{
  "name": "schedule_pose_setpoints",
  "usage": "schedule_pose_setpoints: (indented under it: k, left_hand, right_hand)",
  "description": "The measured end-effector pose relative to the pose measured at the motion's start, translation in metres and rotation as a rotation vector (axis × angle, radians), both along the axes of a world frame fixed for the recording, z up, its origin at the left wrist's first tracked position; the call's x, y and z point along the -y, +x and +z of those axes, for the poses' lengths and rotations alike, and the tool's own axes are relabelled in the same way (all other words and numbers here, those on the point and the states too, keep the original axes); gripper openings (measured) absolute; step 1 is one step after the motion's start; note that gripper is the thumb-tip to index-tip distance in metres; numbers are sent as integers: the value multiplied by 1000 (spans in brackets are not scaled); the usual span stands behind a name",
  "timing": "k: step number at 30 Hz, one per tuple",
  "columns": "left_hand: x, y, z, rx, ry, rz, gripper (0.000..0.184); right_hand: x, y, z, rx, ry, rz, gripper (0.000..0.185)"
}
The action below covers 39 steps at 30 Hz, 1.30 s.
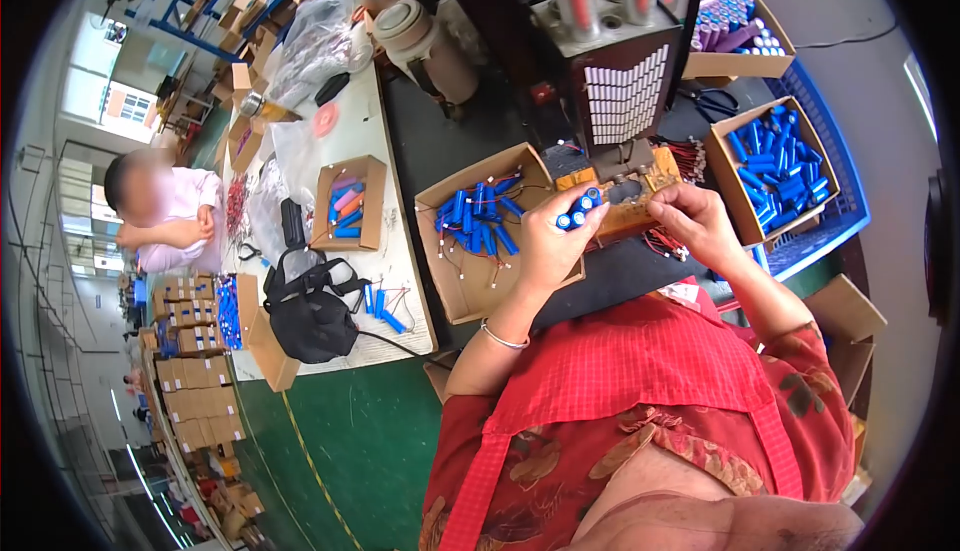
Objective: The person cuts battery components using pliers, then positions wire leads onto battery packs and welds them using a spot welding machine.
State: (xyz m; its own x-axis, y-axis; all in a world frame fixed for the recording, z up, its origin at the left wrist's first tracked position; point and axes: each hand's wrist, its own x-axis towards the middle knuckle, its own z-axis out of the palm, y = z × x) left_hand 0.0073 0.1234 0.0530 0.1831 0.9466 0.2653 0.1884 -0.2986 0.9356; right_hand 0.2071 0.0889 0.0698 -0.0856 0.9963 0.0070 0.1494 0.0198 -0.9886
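Observation:
My left hand is closed round several blue cylindrical cells, their ends facing up, at the left of a small wooden fixture. At the fixture's right side my right hand is pinched, thumb against forefinger; whatever lies between those fingertips is too small to make out. Behind the fixture stands a dark machine with two cylinders on top. An open carton of blue cells with wires is left of my left hand. Another carton of blue cells lies beyond my right hand.
Red wire bundles and black scissors lie right of the machine. A blue crate holds cartons. Leftward are a flask, a smaller carton and a black bag. Another person sits at the far left.

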Motion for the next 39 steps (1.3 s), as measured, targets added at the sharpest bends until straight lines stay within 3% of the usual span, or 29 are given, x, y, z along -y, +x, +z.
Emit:
schedule_pose_setpoints:
  k: [5,6,13,19,24,29,36,39]
  left_hand:
    - [-11,7,9,-183,23,36,27]
    - [-12,6,11,-182,125,20,27]
    - [-14,14,14,-209,139,-41,17]
    - [-17,17,14,-215,158,-71,19]
    - [-21,20,8,-152,207,-110,19]
    - [-19,19,13,-273,190,-95,19]
    - [-25,18,9,-199,195,-150,19]
    - [-27,16,5,-148,120,-200,20]
  right_hand:
    - [-10,-1,-3,-77,-43,38,15]
    - [-13,-4,-11,-101,34,18,14]
    - [-8,-2,-13,18,217,-85,11]
    - [-7,-2,-13,124,320,-126,9]
    - [-8,-2,-13,72,268,-121,10]
    - [-7,0,-9,-46,130,-105,13]
    - [-14,-1,-11,6,187,-91,14]
    - [-13,0,-8,-28,62,-46,16]
